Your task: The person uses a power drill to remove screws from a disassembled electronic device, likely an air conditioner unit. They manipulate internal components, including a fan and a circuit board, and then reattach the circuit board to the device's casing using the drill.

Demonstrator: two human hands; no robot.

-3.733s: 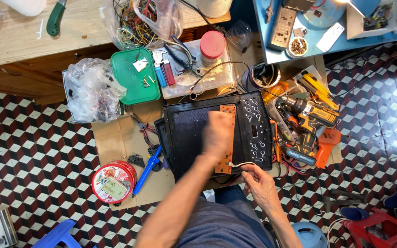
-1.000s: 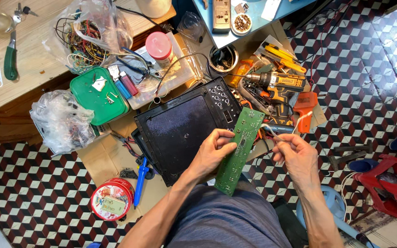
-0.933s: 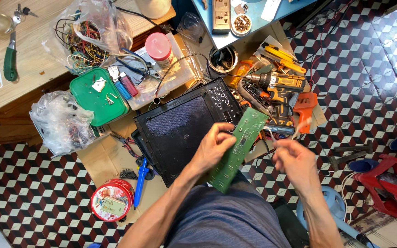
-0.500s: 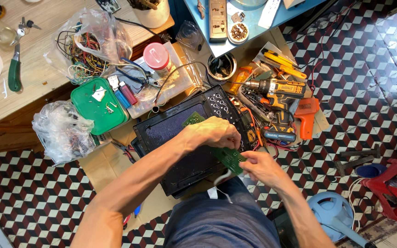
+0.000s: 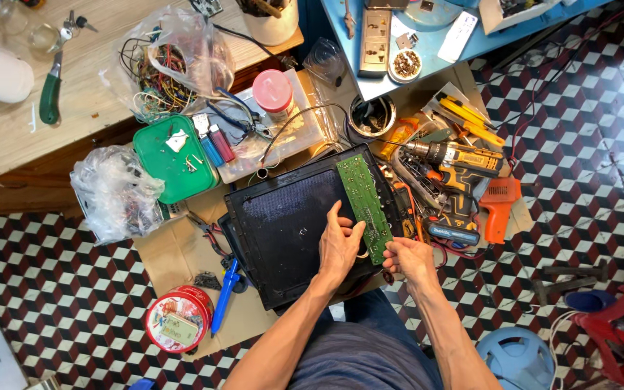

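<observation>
— What has changed on the floor?
— The green circuit board [image 5: 365,206], lifted clear a second ago, now lies back along the black panel [image 5: 290,224], just beyond both hands.
— And the hands?
— The left hand [image 5: 339,244] pinches the board's near edge; the right hand [image 5: 407,258], just beside it, grips the near corner. A cordless drill [image 5: 451,160] lies beyond the right hand. The board looks to be going back in place.

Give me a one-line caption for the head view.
Both hands, left and right, seat a green circuit board on a black housing.
</observation>
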